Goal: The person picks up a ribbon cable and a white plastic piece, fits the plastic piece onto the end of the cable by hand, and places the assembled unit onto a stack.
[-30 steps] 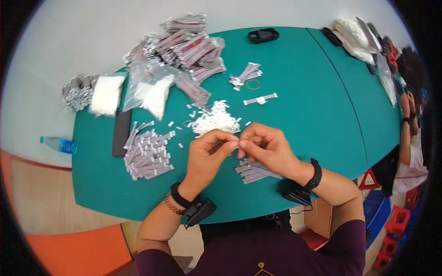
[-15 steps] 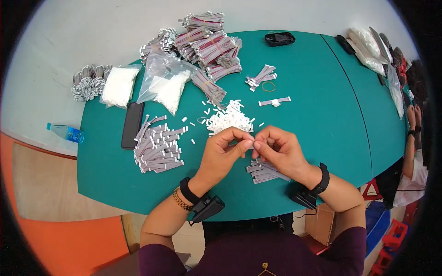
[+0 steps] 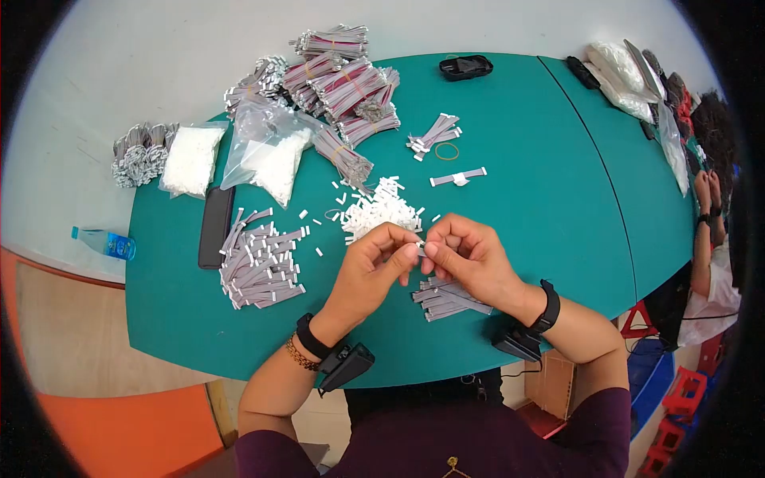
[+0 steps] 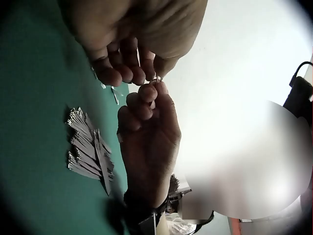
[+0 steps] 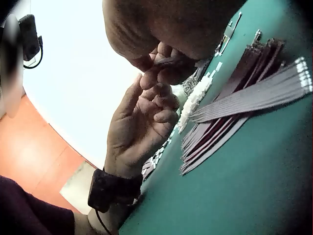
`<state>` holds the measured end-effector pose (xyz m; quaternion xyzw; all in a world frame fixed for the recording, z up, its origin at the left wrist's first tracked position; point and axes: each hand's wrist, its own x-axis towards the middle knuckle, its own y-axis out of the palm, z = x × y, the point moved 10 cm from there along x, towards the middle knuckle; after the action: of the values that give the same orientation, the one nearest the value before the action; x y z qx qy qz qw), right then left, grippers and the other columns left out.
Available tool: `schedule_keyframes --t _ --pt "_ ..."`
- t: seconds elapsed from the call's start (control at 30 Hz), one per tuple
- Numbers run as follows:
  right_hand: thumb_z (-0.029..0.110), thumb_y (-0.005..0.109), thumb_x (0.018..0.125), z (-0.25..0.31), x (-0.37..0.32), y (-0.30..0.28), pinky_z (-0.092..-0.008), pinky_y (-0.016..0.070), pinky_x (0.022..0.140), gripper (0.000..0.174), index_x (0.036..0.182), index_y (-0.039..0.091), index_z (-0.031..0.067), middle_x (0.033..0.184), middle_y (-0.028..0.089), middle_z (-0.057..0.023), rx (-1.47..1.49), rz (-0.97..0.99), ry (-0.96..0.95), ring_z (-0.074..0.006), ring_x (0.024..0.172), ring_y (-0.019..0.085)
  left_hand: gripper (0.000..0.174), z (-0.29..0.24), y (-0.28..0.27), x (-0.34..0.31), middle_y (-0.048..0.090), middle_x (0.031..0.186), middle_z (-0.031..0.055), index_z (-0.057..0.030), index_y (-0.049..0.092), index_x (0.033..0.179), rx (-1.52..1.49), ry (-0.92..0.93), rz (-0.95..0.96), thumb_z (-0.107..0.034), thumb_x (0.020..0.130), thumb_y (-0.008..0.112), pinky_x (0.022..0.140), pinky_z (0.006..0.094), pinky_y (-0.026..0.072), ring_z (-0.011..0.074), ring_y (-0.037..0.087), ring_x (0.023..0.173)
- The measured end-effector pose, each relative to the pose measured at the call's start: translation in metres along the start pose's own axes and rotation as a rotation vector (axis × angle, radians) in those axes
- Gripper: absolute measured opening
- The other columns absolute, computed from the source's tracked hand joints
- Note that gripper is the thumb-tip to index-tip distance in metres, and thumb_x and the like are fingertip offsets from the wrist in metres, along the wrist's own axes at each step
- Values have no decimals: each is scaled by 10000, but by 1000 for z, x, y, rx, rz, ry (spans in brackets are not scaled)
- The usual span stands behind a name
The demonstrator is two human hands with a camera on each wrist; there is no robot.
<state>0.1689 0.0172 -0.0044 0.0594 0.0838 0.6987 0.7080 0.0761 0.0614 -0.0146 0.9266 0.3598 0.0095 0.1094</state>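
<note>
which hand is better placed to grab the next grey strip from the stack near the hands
Probably the right hand: the grey strips lie close beside it, while the left hand is farther off. Both pinch a small piece, so the right must let go first.

At top center, the left hand meets fingertips with the black-banded right hand around a tiny pale piece. Flat grey strips lie overlapping on the green tabletop, lower left.
</note>
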Motion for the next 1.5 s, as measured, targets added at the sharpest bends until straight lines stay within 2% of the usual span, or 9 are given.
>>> schedule_keyframes --t 0.2,0.3,0.5,0.6,1.0,1.3,1.5 --pt "146 515 929 -1 -1 5 -183 420 541 112 884 508 44 746 602 -14 44 64 38 -39 611 515 153 5 -2 -1 540 739 4 -32 541 865 -33 -39 19 -176 917 542 594 205 395 68 481 638" --pt "152 504 933 -3 -2 11 -193 443 555 122 884 507 41 756 610 -24 155 133 51 -49 629 541 158 5 1 -2 521 736 -5 -42 542 859 -157 -85 39 -189 916 545 610 213 384 68 467 656" --pt "144 499 934 -4 -3 17 -184 444 553 116 873 503 45 752 621 -31 109 186 81 -49 629 557 146 10 7 -5 496 753 -24 -61 546 853 -260 -152 93 -195 911 551 610 214 356 63 440 676" --pt "145 503 933 -5 -3 16 -178 438 540 116 865 503 51 742 620 -24 107 179 102 -44 614 552 178 9 9 -5 492 727 -22 -65 535 850 -248 -167 90 -233 904 561 602 205 363 63 455 651" --pt "129 510 927 -3 -4 14 -178 445 552 108 858 496 47 734 606 -15 80 146 106 -39 619 546 179 9 9 -5 489 721 -15 -59 534 846 -246 -154 87 -226 906 558 599 208 355 63 439 645" --pt "58 519 896 4 -5 10 -185 453 570 67 840 497 27 729 583 -15 -18 90 -45 -42 653 547 154 6 7 -3 482 690 -26 -56 523 812 -140 -87 70 -172 908 555 578 193 332 51 404 624" --pt "72 521 900 3 -5 12 -185 464 581 80 836 505 28 736 597 -20 31 124 63 -48 655 563 150 2 4 -4 485 699 -30 -58 528 815 3 -41 46 -171 908 558 585 193 335 50 411 628"
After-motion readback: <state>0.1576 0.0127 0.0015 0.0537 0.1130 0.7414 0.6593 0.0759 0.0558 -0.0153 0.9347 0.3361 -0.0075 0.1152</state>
